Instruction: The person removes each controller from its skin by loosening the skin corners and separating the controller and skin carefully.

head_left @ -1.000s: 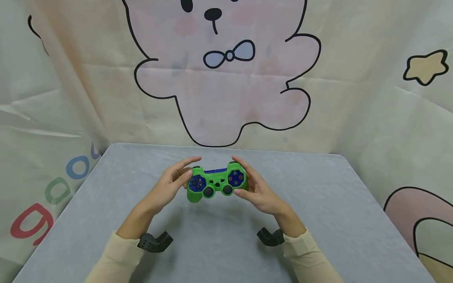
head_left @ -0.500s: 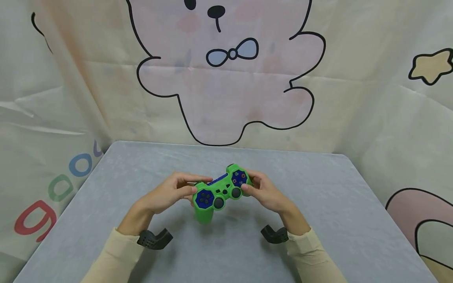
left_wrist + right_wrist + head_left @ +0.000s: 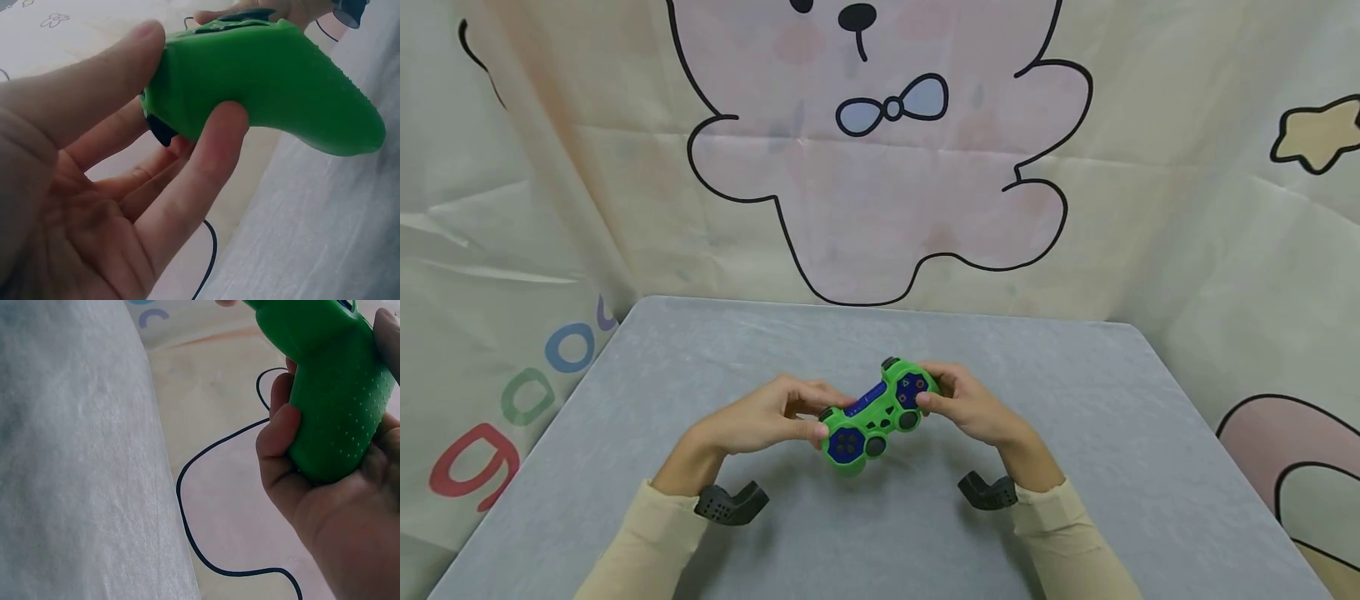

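A green game controller [image 3: 878, 412] with dark blue button panels and two black thumbsticks is held above the table, its left end tilted down toward the person. My left hand [image 3: 772, 414] pinches its left shoulder; in the left wrist view the thumb [image 3: 134, 56] lies on top and a finger [image 3: 212, 156] presses from below, while the left grip [image 3: 331, 112] sticks out free. With curled fingers my right hand [image 3: 972, 406] grips the other end, the thumb beside the right thumbstick. In the right wrist view the dotted right grip [image 3: 340, 412] sits against the palm.
A grey cloth-covered table [image 3: 880, 542] spreads beneath both hands. Behind it hangs a curtain [image 3: 625, 167] printed with a pink cartoon animal, and printed curtains flank both sides. Black camera mounts [image 3: 730, 504] jut inward from the wrists.
The controller has turned from nearly level to slanted, its left end swinging down toward the person, and has sunk lower. My left hand has moved right and down with it; the right hand keeps its grip.
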`<action>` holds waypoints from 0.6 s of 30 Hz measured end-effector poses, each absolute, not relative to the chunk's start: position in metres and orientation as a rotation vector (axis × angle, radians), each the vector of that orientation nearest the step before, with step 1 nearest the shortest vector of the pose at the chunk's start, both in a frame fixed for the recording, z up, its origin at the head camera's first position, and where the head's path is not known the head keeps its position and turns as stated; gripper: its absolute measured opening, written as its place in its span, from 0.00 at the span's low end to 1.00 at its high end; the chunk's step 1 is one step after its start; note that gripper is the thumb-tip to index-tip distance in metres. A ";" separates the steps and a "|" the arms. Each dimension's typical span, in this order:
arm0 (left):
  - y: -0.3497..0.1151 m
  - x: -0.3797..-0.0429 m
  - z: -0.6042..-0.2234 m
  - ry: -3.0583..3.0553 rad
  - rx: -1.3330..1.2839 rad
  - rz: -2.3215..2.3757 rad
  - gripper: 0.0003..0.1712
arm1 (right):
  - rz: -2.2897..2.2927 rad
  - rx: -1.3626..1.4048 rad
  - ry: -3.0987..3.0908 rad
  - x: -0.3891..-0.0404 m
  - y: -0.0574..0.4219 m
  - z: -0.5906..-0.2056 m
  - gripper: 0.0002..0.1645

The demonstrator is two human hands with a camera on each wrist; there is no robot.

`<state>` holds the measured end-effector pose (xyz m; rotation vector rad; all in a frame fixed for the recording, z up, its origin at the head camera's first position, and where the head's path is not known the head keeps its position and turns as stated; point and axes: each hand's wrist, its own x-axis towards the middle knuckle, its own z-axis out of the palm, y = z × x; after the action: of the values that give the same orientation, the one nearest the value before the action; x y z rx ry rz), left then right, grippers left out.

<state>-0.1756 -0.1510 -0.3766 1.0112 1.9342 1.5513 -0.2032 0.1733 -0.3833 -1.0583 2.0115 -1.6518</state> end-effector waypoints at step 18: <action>-0.142 -0.177 -0.385 1.892 1.105 1.551 0.21 | -1.669 -1.149 1.849 -0.205 0.172 -0.386 0.32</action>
<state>-0.1772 -0.1418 -0.3846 1.1053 1.8919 1.5508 -0.2046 0.1716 -0.3858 -1.1488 1.8489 -1.6689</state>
